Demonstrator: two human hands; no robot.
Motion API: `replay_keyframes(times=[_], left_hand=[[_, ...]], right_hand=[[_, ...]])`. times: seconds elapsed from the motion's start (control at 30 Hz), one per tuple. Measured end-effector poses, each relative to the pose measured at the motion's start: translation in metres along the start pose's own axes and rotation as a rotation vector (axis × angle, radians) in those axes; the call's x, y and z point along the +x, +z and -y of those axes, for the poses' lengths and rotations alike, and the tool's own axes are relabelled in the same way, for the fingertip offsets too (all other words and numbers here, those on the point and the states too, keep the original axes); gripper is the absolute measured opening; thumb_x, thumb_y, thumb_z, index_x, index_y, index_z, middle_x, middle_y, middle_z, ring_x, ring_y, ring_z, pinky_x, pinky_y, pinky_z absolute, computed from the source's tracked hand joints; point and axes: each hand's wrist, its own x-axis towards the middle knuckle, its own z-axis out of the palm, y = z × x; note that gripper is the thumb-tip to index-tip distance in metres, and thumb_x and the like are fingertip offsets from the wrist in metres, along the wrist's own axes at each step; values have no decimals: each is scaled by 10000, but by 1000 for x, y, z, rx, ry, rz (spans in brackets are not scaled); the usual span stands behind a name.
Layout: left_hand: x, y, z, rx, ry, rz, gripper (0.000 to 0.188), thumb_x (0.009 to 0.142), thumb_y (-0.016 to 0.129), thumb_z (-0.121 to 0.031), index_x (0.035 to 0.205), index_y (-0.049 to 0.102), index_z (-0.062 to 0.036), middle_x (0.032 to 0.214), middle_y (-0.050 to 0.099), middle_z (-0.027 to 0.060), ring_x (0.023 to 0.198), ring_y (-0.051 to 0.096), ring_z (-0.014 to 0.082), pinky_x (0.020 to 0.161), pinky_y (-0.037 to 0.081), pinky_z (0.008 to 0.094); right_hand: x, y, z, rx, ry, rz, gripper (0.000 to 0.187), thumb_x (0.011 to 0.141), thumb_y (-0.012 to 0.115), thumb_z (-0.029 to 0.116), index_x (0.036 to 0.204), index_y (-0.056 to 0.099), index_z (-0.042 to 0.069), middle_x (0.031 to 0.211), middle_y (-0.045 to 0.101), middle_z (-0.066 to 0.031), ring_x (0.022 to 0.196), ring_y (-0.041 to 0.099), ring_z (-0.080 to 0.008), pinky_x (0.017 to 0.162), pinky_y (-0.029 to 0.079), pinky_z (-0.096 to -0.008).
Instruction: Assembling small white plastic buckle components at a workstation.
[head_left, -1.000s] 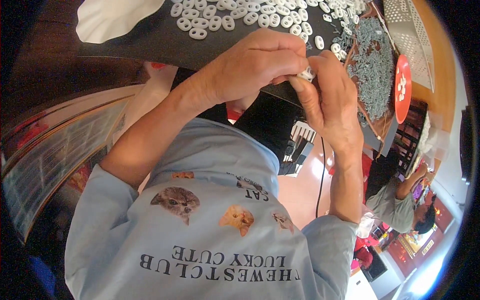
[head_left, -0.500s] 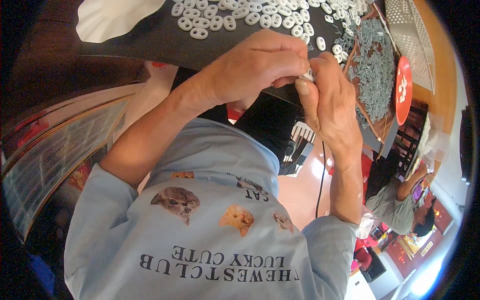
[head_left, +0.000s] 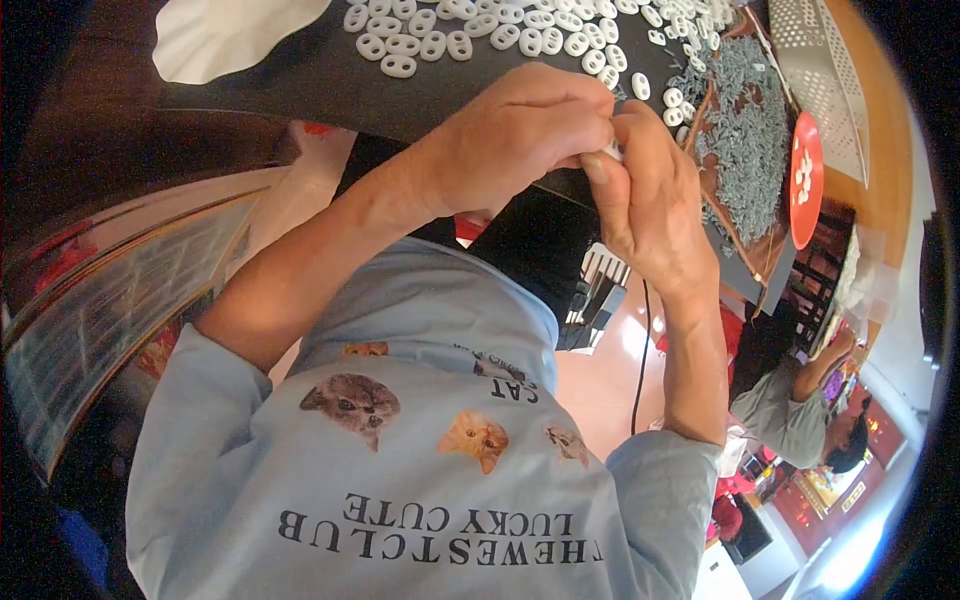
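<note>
Both hands meet over the near edge of the dark table. Between their fingertips is a small white plastic piece [head_left: 615,151], mostly covered by the fingers. My left hand [head_left: 525,135] is closed, its thumb and fingertips pressed at the piece. My right hand [head_left: 658,200] pinches the same piece between thumb and curled forefinger. Just beyond the hands lie several loose white oval two-hole pieces [head_left: 459,46] on the tabletop. To the right of my right hand spreads a heap of small grey plastic parts [head_left: 750,150].
A red plate [head_left: 806,215] with some white bits stands at the right, near a white perforated basket [head_left: 825,90]. A crumpled white sheet [head_left: 225,40] lies at the far left of the dark tabletop [head_left: 300,105]. Another person [head_left: 785,410] is at the right.
The hands have drawn closer together, and less of the white piece shows between the fingers. My right wrist has tilted slightly. The loose pieces stay where they were.
</note>
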Motion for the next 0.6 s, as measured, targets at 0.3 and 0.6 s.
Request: replay_keyframes(times=[0.3,0.6], left_hand=[[-4,-1,-2,-24,40,-12,231,887,497,-155,691,476,-34,617,406,-33,560,374,44,497,293,233],[-6,2,-6,75,43,-26,250,909,492,-215,707,476,-68,617,376,-65,575,346,34,508,267,222]], right_hand=[[2,2,-2,74,-10,-3,245,873,635,194,960,504,6,860,545,-197,702,567,-425,581,479,-464],[-10,-7,1,42,10,25,277,881,628,168,1045,485,-2,828,484,-151,676,491,-316,602,421,-384]])
